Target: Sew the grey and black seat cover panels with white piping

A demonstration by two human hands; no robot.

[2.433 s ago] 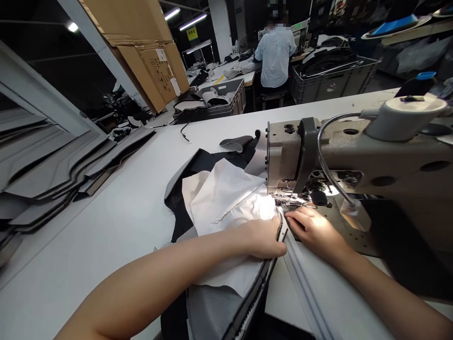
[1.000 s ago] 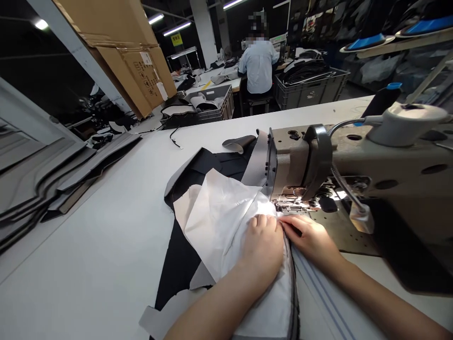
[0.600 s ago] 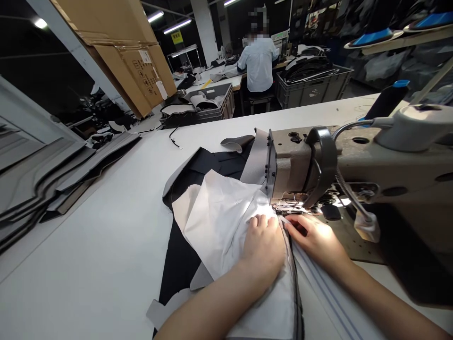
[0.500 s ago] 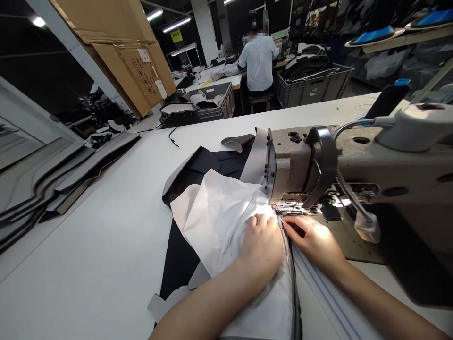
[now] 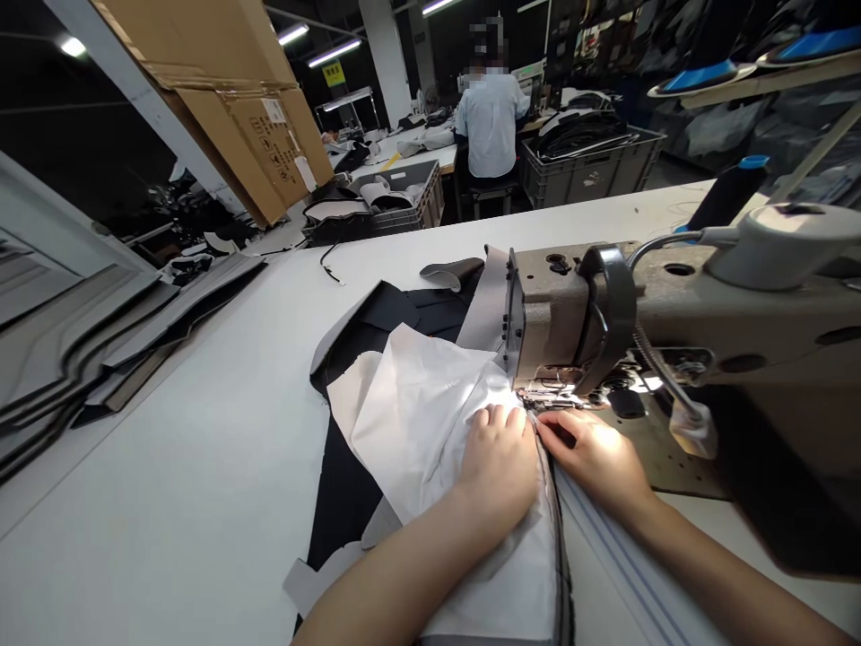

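In front of the sewing machine [image 5: 548, 314], my left hand [image 5: 501, 462] rests half-open on white fabric [image 5: 410, 404] and my right hand [image 5: 598, 453] pinches a striped strip [image 5: 615, 547].

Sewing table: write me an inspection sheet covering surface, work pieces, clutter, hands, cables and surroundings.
Surface: white table, thin line along its left part.
Job's things: white fabric over black fabric; striped strip at right; sewing machine, lit near the needle.
Clutter: thin black piece; grey panels stacked at left.
Grip: left hand on white fabric; right hand near striped strip's upper end.
Cables: flexible lamp conduit.
Surroundings: seated co-worker, crate, cardboard box.
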